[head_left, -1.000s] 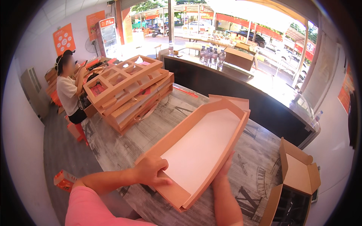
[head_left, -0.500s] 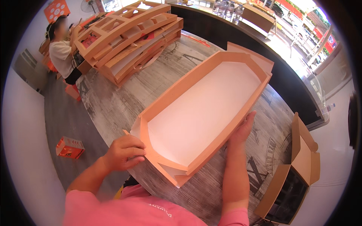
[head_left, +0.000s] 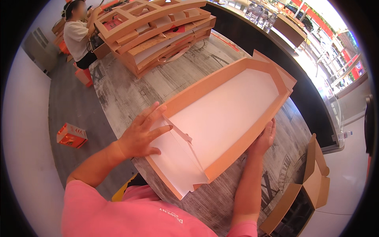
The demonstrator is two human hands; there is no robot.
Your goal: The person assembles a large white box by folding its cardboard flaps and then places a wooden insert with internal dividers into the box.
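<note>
A long cardboard tray (head_left: 229,102), brown outside with a white inner base, slants across the wood-look table in front of me. Its far end has folded walls and a loose outer flap. At the near end the end panel lies folded outward, its white inner face showing. My left hand (head_left: 144,132) rests on that near-left corner, fingers spread over the white panel and the left wall's end. My right hand (head_left: 264,138) supports the right wall from outside, fingers extended along it; its palm is partly hidden under the tray.
Stacked cardboard trays with cut-out openings (head_left: 158,31) stand at the table's far left, a person (head_left: 77,35) beside them. An open brown box (head_left: 296,201) sits at the lower right. An orange-and-white paper bag (head_left: 72,135) is on the floor. Bottles (head_left: 258,15) line the far counter.
The near end panel, upright before, has opened outward toward me. My left hand has moved from the end wall's outside up onto the corner, its fingers now spreading. The view has shifted slightly.
</note>
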